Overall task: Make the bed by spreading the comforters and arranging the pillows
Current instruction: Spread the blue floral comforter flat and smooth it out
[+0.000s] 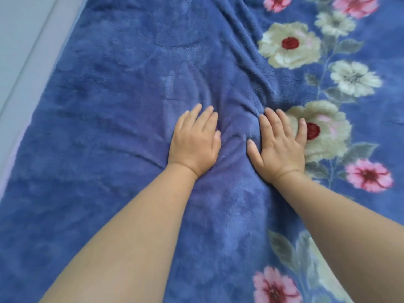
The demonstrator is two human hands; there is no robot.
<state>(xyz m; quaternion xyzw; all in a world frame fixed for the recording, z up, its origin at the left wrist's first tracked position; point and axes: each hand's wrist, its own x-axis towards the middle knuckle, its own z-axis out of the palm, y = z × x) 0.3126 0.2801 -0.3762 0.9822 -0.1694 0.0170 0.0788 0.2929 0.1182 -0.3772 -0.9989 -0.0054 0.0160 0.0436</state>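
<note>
So far my left hand (194,143) and right hand (278,143) press flat, gripping nothing, on the spread blue floral comforter (109,106), a ridge of wrinkles (247,68) running beyond my fingertips, no pillows in view.

Floor (19,51): pale grey, smooth, a strip far up-left of where the palms press.
Seam (30,53): one thin diagonal line.
Light: soft, even, no hard shadows.

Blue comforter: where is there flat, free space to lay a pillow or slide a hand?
The plain blue stretch of the comforter between the left hand and the pale floor edge is free and fairly smooth. Between the left hand and the right hand the fabric is bunched, with folds running up from there beside the flower print.
</note>
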